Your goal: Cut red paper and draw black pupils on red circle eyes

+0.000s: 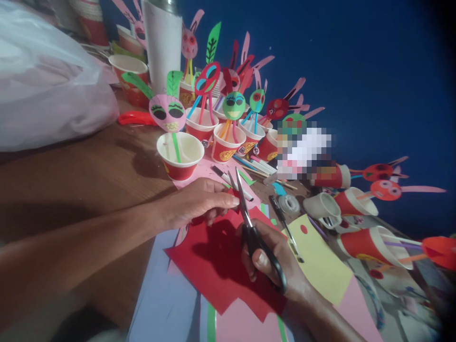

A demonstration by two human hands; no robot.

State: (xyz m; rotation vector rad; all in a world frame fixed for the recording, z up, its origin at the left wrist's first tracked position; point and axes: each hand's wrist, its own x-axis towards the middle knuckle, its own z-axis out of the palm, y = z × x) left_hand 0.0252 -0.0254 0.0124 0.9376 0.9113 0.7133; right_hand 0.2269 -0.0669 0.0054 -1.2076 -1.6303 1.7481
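Black-handled scissors [252, 232] sit in my right hand [272, 254], their blades parted and pointing away from me. My left hand [199, 202] pinches a small piece of red paper [233, 198] right beside the blades; I cannot tell whether they touch it. Under both hands lies a larger sheet of red paper [217, 256] with a notched near edge. It rests on pink and pale blue sheets [160, 280]. To the right is a yellow sheet [317, 256] with a small red dot on it.
Red paper cups [180, 171] with paper bunny-like faces on straws stand along the back; several cups lie tipped at right. Pens [285, 223], a tape roll [289, 205] and a white mug [322, 209] are near. A white plastic bag [53, 90] fills the left, by a white cylinder [164, 47].
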